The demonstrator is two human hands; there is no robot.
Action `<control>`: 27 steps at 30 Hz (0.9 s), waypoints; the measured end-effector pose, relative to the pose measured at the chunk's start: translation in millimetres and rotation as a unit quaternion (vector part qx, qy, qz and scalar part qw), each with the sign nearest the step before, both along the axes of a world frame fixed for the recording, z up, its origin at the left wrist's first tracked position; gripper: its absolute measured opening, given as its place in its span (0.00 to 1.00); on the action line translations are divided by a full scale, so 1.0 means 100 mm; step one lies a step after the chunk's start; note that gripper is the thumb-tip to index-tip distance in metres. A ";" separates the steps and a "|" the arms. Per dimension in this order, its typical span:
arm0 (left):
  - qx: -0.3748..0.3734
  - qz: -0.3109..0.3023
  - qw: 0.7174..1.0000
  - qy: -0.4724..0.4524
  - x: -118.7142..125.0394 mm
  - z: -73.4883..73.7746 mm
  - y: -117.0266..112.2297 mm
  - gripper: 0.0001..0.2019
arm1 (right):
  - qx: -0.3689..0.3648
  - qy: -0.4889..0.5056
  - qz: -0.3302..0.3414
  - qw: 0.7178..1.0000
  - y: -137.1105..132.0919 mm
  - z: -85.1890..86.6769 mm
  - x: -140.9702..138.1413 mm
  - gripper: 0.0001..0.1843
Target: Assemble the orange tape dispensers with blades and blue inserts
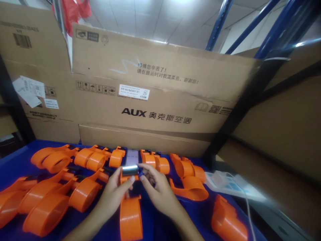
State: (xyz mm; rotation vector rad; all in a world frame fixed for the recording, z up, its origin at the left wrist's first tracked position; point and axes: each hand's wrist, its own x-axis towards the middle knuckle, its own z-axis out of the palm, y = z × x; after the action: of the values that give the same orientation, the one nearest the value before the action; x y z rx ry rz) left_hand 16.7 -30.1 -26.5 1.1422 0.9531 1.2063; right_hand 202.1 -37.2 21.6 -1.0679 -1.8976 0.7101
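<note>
An orange tape dispenser point(130, 216) lies on the blue table point(15, 164) in front of me, handle toward me. At its far end sits a silver metal roller point(129, 170). My left hand point(114, 195) pinches the roller's left end and the dispenser's head. On the other side, my right hand point(157, 190) grips the roller's right end with curled fingers. Both hands are closed around the same dispenser.
Several more orange dispensers point(57, 197) lie to the left, behind point(155, 162) and to the right point(228, 222). Large cardboard boxes point(155, 100) stand upright behind the table. A white plastic packet point(225, 182) with a cable lies at right, beside a dark shelf post point(240, 107).
</note>
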 end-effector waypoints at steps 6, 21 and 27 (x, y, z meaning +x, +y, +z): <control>0.003 0.010 1.000 -0.024 0.00 0.05 -0.02 0.19 | 0.015 -0.040 0.006 0.999 -0.01 -0.03 -0.01 0.05; -0.005 -0.003 0.999 -0.035 -0.01 0.08 -0.03 0.18 | 0.102 -0.126 -0.027 0.986 -0.05 0.00 -0.01 0.07; -0.003 -0.009 0.999 -0.039 0.01 0.07 -0.04 0.19 | 0.101 -0.127 0.008 0.987 -0.06 0.08 0.01 0.09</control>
State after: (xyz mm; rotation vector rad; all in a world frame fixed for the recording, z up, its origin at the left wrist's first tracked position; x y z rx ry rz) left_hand 17.4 -34.4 -19.5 1.0897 0.8855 1.2241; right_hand 203.5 -43.3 29.7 -1.0538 -2.1451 0.3914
